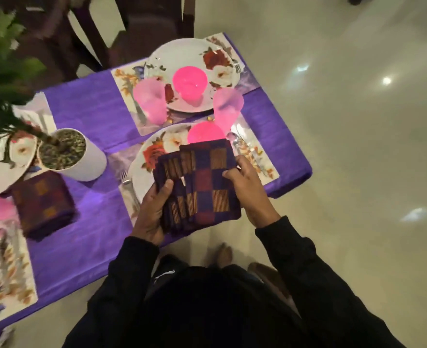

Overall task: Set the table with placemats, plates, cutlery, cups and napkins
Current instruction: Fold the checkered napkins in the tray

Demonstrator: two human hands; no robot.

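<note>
I held a fanned stack of checked napkins in both hands, over the near edge of the table, which was covered in purple cloth. My left hand gripped the stack from its left side, thumb curled over the top napkins. My right hand pinched the right edge of the uppermost napkin, fingers curled round it. My dark sleeves reached in from below.

Under the napkins lay a flowered plate on a placemat, with a fork just beside its left rim and a pink bowl on its far side, partly hidden by the stack. To the left a folded napkin already lay on the cloth, near a white plant pot.

Farther off, a pink cup stood between the two settings, and another cup stood to its left. Behind them sat a second flowered plate with a pink bowl on it.
</note>
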